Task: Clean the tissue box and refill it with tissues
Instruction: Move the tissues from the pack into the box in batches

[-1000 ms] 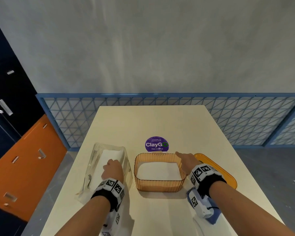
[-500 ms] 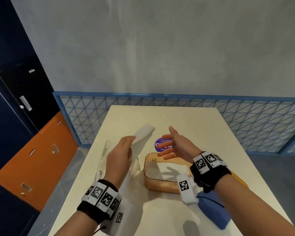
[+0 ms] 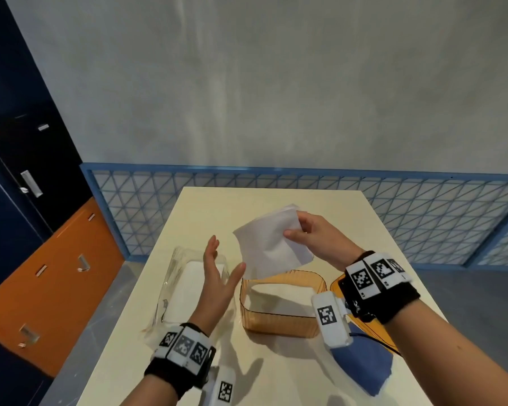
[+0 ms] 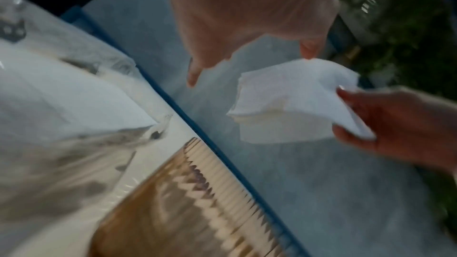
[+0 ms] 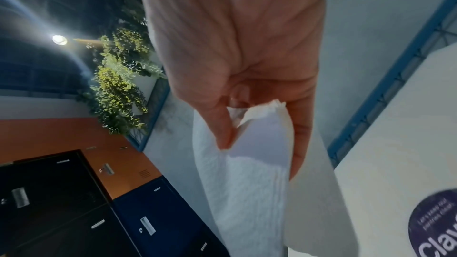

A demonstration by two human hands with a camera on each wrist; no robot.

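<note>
My right hand [image 3: 298, 227] pinches a stack of white tissues [image 3: 269, 244] by its upper right corner, held in the air above the orange translucent tissue box [image 3: 282, 320]. The box stands lidless on the table with white tissues inside. In the right wrist view, thumb and fingers of the right hand [image 5: 257, 136] clamp the tissues [image 5: 242, 183]. My left hand [image 3: 220, 268] hovers open with straight fingers, just left of the stack, above a clear plastic tissue pack [image 3: 185, 291]. The left wrist view shows the left hand [image 4: 247, 69], the tissues [image 4: 296, 101] and the box [image 4: 197, 202].
The orange lid [image 3: 339, 284] lies right of the box, partly behind my right wrist. A blue cloth [image 3: 361, 364] lies at the near right of the cream table [image 3: 276, 200]. A blue lattice fence [image 3: 159, 200] stands behind; orange and navy lockers [image 3: 41, 259] at the left.
The left hand lifted tissues out of the clear pack and passed them across; the right hand now pinches them above the box, and the left hand has let go and opened.
</note>
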